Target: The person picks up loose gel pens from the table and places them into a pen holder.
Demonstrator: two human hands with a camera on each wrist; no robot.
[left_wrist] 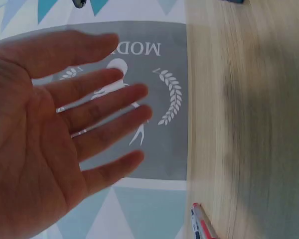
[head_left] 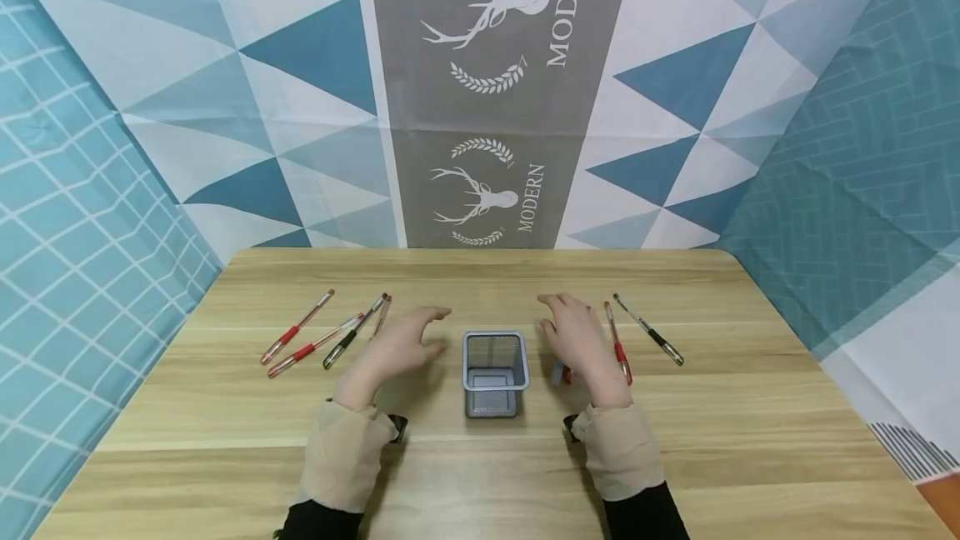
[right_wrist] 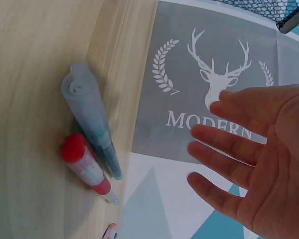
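A grey mesh pen holder [head_left: 495,403] stands on the table between the two hands. To its left hovers my left hand [head_left: 397,347], fingers spread and holding nothing, palm visible in the left wrist view. Beside it lie two red pens [head_left: 288,335] [head_left: 309,349], a black pen [head_left: 352,336] and a red-tipped pen [head_left: 381,315] partly hidden by that hand. My right hand [head_left: 581,348], also empty with fingers apart, is right of the holder. Near it lie a translucent bluish pen-like item [right_wrist: 89,109] and a red-capped marker [right_wrist: 87,164]; from the head, this hand partly covers them.
Farther right are a red pen [head_left: 618,347] and a black pen [head_left: 651,332]. The wooden table [head_left: 480,482] meets a patterned cloth [head_left: 480,132] with deer prints along its back edge. Blue cloths hang at both sides.
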